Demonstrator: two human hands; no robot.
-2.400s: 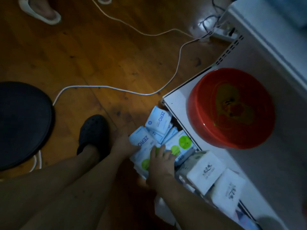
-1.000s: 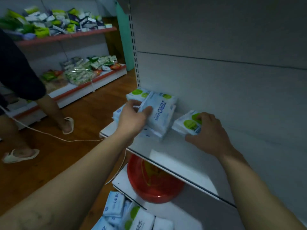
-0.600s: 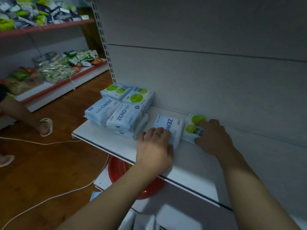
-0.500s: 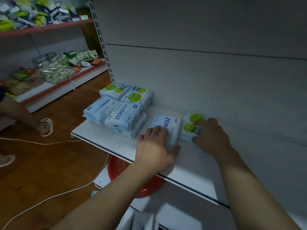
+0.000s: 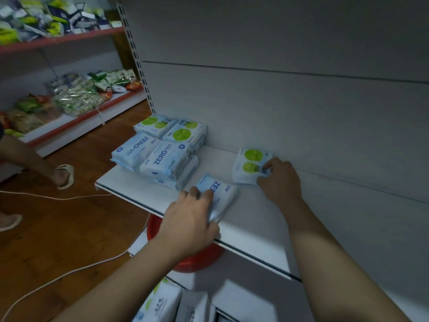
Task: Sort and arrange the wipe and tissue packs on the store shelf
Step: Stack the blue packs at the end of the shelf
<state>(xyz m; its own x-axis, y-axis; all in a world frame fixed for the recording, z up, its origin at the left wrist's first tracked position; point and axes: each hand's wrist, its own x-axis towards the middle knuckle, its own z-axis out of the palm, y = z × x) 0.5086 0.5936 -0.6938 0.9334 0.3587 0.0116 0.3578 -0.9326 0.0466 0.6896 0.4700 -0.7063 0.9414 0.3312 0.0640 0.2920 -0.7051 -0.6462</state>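
Note:
On the white shelf (image 5: 255, 231) lies a blue ZERO pack (image 5: 220, 194) near the front edge; my left hand (image 5: 190, 219) grips its near end, thumb under the side. Further back, against the rear panel, a white pack with green circles (image 5: 249, 165) lies flat, and my right hand (image 5: 278, 180) pinches its right corner. At the shelf's left end stand stacked blue ZERO packs (image 5: 157, 159) in front and green-dot packs (image 5: 171, 130) behind them.
A red basin (image 5: 197, 261) sits on the shelf below, with more white tissue packs (image 5: 162, 303) lower down. A white cable (image 5: 69, 273) runs over the wooden floor. Another person's sandalled foot (image 5: 63, 175) stands at left, before stocked red-edged shelves (image 5: 69, 108).
From crouching at the bottom shelf I rose and set packs on the middle shelf. Over the last half second my left hand drew the blue pack slightly toward the front edge.

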